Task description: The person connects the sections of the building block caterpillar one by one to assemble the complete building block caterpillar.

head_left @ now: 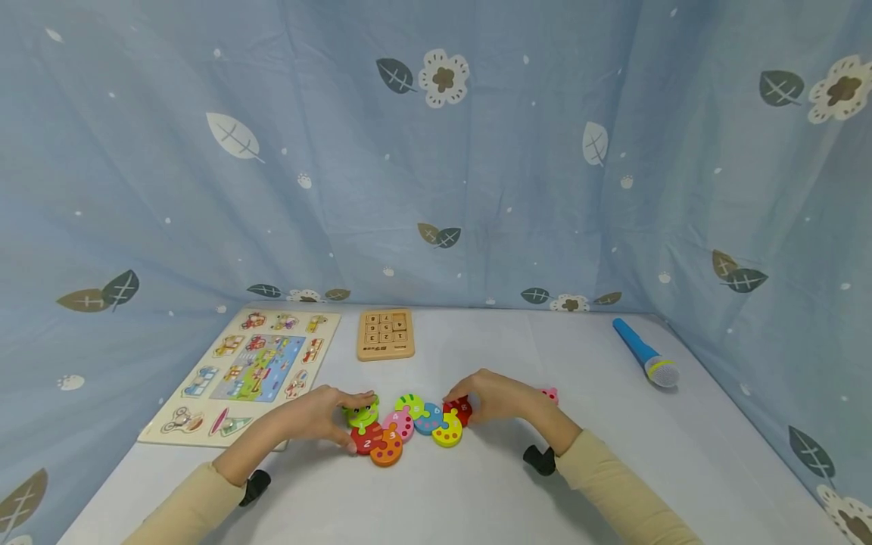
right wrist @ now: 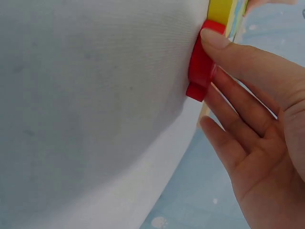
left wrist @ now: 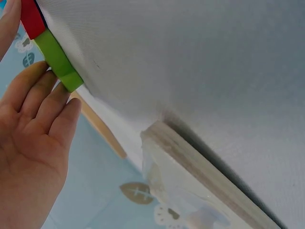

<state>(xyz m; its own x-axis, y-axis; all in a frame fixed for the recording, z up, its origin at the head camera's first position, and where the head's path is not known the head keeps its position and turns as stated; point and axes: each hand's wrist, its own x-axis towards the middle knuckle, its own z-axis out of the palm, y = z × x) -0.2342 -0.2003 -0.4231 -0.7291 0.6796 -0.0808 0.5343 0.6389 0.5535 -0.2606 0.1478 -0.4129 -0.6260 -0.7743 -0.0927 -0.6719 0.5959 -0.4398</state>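
A winding caterpillar puzzle of numbered, coloured pieces lies on the table, with a green face piece [head_left: 362, 413] at its left end. My left hand [head_left: 315, 415] holds that end, fingertips against the face piece and thumb against the red piece marked 2 [head_left: 366, 439]. In the left wrist view, the fingers touch the green edge [left wrist: 58, 62]. At the chain's other end, my right hand [head_left: 496, 395] pinches a red piece [head_left: 459, 409] beside the yellow piece [head_left: 447, 430]. The right wrist view shows the thumb on this red piece [right wrist: 202, 62], its fingers behind.
A wooden picture puzzle board [head_left: 204, 344] lies at the left. A wooden sliding number puzzle [head_left: 386, 352] sits at the back. Partly hidden behind my right wrist is a pink piece [head_left: 551, 394]. A blue toy microphone [head_left: 636, 344] lies at the right, near the curtain [head_left: 477, 174].
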